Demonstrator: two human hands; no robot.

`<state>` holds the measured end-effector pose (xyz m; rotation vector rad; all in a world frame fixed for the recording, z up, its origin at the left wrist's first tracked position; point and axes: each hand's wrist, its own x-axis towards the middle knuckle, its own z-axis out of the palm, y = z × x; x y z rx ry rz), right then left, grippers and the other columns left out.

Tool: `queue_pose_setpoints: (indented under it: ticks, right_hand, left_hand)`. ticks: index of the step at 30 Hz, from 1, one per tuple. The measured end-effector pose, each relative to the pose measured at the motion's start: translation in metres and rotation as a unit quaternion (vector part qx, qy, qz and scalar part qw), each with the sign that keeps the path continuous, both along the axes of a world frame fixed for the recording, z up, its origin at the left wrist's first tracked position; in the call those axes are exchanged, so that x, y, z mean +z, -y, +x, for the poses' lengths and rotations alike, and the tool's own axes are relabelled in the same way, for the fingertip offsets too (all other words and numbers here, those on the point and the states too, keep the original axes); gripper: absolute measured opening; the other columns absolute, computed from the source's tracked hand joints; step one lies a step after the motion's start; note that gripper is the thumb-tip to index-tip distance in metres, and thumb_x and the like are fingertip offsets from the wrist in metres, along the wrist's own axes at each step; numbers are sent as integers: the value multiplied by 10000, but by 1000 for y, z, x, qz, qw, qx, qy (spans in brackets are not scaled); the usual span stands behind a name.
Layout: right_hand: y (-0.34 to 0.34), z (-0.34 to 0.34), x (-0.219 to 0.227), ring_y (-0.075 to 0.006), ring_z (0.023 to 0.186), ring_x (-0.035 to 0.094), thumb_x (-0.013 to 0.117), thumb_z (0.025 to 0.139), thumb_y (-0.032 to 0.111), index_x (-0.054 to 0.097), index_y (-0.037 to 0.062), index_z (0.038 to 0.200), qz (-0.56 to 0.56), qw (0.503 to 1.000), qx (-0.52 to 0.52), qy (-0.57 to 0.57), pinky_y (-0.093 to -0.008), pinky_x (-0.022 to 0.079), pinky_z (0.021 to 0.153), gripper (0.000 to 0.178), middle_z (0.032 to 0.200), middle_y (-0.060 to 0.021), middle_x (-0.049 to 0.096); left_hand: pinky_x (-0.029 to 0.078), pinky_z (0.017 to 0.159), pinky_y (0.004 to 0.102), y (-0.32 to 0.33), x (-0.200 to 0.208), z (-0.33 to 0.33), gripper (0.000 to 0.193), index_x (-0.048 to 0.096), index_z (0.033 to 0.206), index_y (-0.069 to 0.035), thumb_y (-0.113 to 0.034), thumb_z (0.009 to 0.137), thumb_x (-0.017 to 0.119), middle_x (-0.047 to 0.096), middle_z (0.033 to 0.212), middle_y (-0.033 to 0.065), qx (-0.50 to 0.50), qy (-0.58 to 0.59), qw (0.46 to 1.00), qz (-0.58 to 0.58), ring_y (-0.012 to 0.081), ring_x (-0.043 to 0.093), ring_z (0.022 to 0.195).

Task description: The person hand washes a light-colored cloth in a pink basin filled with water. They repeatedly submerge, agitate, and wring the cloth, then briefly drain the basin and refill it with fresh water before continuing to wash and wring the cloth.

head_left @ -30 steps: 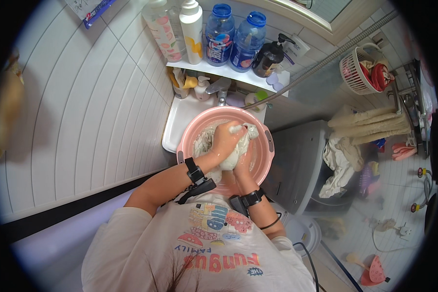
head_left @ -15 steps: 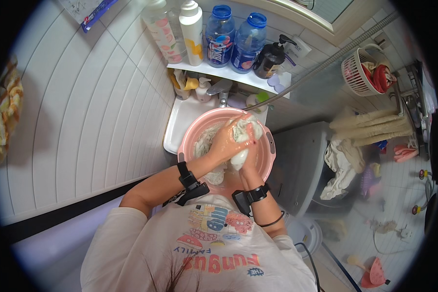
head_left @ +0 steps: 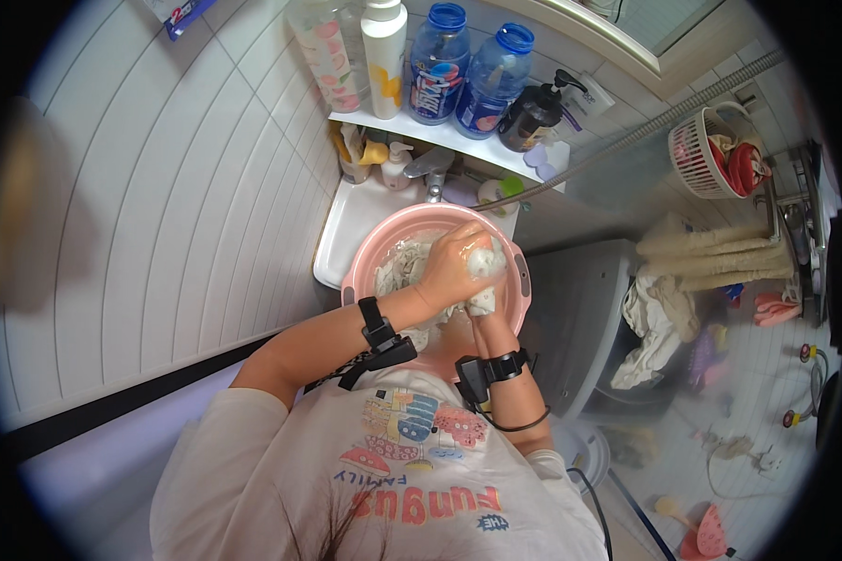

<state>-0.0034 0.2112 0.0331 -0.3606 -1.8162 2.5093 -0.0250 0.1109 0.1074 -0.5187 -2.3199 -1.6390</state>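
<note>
- Fingers of the left hand [head_left: 454, 266] have curled over the white cloth [head_left: 485, 265], which half a second ago showed more openly between both hands; one end now hangs toward the wearer.
- White cloth: bunched above the right half of the pink basin [head_left: 357, 266], inside its rim as seen from above.
- Left hand's grip: closed around the wad. The right hand [head_left: 492, 321] is mostly hidden beneath the cloth, so I cannot tell how tight its grip is.
- Pale patterned fabric [head_left: 402, 266] lies in the basin's left half, just beside the left hand.
- White sink [head_left: 341, 229] supports the basin and shows to its left; a metal faucet [head_left: 434, 187] stands just beyond the basin.
- White shelf [head_left: 449, 140], beyond the basin: two blue plastic bottles [head_left: 437, 79] with bold white label lettering, a white bottle [head_left: 384, 65] with a yellow design and a black pump bottle [head_left: 531, 117].
- T-shirt [head_left: 281, 477], on the near side of the basin: cartoon figures with red and blue lettering, upside down from here.
</note>
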Motion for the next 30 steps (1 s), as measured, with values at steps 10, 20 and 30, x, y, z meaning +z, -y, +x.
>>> queue_pose_setpoints:
  ticks: [10, 20, 30]
  right_hand:
    - [-9, 8, -34, -171, 863, 611, 458, 1005, 208, 632, -35, 979, 109, 993, 2, -39, -369, 481, 722, 300, 928, -140, 661]
    - [-22, 24, -7, -154, 951, 611, 449, 1039, 398, 633, -14, 1088, 80, 994, 16, 68, -308, 483, 818, 454, 1068, -101, 664]
    - [-74, 23, 21, -292, 1128, 612, 474, 1009, 440, 499, -10, 1345, -412, 907, 55, 69, -423, 490, 989, 562, 1281, -148, 605]
  left_hand:
    - [483, 654, 374, 1, -25, -6, 337, 665, 795, 11, -300, 919, 624, 654, 740, 147, 28, 177, 974, 137, 309, 651, 700]
    - [487, 836, 277, 47, -41, -5, 431, 566, 1173, -37, -421, 978, 567, 632, 1032, 45, -73, 522, 795, 301, 163, 621, 888]
    - [409, 1020, 299, 83, -93, 30, 664, 445, 1375, 1, -119, 807, 769, 610, 1263, 111, -311, 473, 824, -33, 167, 566, 1148]
